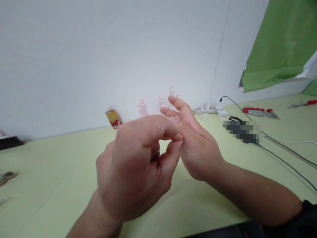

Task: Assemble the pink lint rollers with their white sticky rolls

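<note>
My left hand (133,165) is closed in front of me, thumb and index finger pinched together at the tips. Whatever lies in that pinch is too small to make out. A small shiny bit (155,153) shows among its curled fingers; its kind is unclear. Touching the pinch is my right hand (198,142), its thumb bent toward the left fingertips. Two of its outer fingers stretch out to the upper left, while its index finger is hidden behind my left hand. Both hands are held above the pale green table (74,165).
Against the wall stand a bottle with a yellow and red label (113,118) and several small pink items with loops (142,107). A power strip (205,111), black blurred-out device (241,130), cables and red-tipped items (260,112) lie right. Green cloth (279,49) hangs above.
</note>
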Demonstrator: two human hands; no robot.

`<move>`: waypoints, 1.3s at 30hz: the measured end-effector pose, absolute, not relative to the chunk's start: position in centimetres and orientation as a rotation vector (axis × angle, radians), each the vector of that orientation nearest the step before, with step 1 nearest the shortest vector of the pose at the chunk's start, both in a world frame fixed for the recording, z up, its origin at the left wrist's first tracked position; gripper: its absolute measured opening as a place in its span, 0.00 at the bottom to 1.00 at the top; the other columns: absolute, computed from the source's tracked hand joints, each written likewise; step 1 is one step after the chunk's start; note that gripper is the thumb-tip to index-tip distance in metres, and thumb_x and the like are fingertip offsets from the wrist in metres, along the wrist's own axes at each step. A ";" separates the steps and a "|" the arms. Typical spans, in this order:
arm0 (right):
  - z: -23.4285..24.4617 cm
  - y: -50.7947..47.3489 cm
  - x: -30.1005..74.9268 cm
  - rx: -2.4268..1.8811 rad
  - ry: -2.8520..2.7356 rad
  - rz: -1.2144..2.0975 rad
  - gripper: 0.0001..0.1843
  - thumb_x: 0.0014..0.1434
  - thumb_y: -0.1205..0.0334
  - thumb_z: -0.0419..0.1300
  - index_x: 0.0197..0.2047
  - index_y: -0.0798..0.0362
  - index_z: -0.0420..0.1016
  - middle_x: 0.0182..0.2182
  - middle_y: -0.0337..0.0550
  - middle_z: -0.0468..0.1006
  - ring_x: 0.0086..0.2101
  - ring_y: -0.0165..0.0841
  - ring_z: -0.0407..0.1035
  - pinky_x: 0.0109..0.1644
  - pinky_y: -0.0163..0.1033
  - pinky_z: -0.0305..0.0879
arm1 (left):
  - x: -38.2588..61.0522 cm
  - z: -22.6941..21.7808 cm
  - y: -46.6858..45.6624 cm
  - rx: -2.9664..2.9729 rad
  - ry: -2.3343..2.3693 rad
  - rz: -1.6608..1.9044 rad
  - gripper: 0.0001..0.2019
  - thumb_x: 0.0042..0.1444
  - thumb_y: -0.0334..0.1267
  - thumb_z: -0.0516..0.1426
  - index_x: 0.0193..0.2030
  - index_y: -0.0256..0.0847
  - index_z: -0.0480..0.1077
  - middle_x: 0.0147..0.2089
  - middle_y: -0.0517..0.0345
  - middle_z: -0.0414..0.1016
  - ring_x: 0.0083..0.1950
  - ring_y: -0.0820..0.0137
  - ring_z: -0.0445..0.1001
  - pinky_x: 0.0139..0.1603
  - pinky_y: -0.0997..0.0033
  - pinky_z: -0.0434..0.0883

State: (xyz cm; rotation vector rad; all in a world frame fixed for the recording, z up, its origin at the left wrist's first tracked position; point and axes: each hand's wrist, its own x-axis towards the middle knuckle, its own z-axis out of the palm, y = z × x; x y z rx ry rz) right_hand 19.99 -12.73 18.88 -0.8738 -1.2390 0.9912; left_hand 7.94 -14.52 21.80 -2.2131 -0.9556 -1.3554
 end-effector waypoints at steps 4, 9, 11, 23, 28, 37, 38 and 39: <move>18.8 -12.7 20.0 -0.850 -1.254 0.989 0.29 0.69 0.52 0.51 0.71 0.39 0.53 0.66 0.40 0.67 0.67 0.37 0.60 0.73 0.52 0.53 | 7.9 21.9 -14.6 -2.216 -0.943 -1.324 0.13 0.50 0.25 0.63 0.36 0.48 0.70 0.25 0.71 0.75 0.20 0.77 0.67 0.19 0.75 0.66; 18.4 -12.5 20.2 -0.774 -1.285 0.974 0.30 0.69 0.52 0.51 0.72 0.41 0.51 0.67 0.43 0.65 0.68 0.38 0.57 0.73 0.52 0.51 | 7.5 22.1 -14.2 -2.264 -0.817 -1.350 0.15 0.46 0.22 0.64 0.35 0.46 0.69 0.23 0.70 0.72 0.20 0.78 0.68 0.19 0.76 0.67; 18.2 -12.5 20.3 -0.740 -1.274 0.979 0.30 0.69 0.52 0.52 0.72 0.41 0.51 0.67 0.43 0.64 0.68 0.38 0.56 0.73 0.53 0.51 | 7.5 22.0 -13.9 -2.269 -0.775 -1.413 0.15 0.45 0.22 0.65 0.34 0.46 0.70 0.24 0.70 0.72 0.19 0.78 0.68 0.18 0.76 0.66; 17.2 -11.4 20.3 -0.497 -1.253 1.016 0.36 0.65 0.30 0.47 0.70 0.37 0.55 0.64 0.46 0.68 0.63 0.45 0.65 0.62 0.56 0.67 | 7.9 20.5 -14.4 -2.349 -0.848 -1.850 0.16 0.49 0.23 0.66 0.40 0.46 0.70 0.35 0.64 0.73 0.31 0.73 0.78 0.29 0.70 0.78; 17.3 -11.5 20.1 -0.460 -1.225 0.964 0.35 0.64 0.30 0.49 0.68 0.38 0.57 0.63 0.47 0.68 0.63 0.46 0.64 0.63 0.57 0.66 | 8.2 20.4 -14.7 -2.359 -0.891 -1.911 0.15 0.51 0.24 0.66 0.40 0.46 0.71 0.33 0.63 0.71 0.31 0.72 0.78 0.28 0.69 0.79; 17.5 -12.2 20.2 -0.472 -1.238 0.842 0.32 0.65 0.32 0.50 0.67 0.35 0.57 0.65 0.44 0.64 0.68 0.45 0.56 0.66 0.58 0.62 | 8.1 20.6 -15.2 -2.403 -0.940 -1.928 0.14 0.51 0.27 0.67 0.40 0.47 0.72 0.35 0.61 0.76 0.29 0.71 0.78 0.24 0.70 0.79; 17.5 -12.2 20.2 -0.469 -1.246 0.830 0.31 0.66 0.33 0.49 0.67 0.34 0.57 0.66 0.42 0.63 0.68 0.44 0.55 0.67 0.58 0.61 | 8.1 20.6 -15.2 -2.408 -0.940 -1.929 0.14 0.51 0.27 0.67 0.40 0.47 0.71 0.35 0.61 0.76 0.29 0.71 0.78 0.24 0.70 0.79; 17.4 -12.2 20.2 -0.466 -1.258 0.817 0.30 0.66 0.34 0.48 0.67 0.33 0.56 0.66 0.41 0.63 0.68 0.43 0.55 0.67 0.58 0.60 | 8.1 20.6 -15.2 -2.413 -0.942 -1.933 0.14 0.51 0.27 0.67 0.40 0.47 0.71 0.35 0.61 0.77 0.28 0.71 0.78 0.23 0.71 0.78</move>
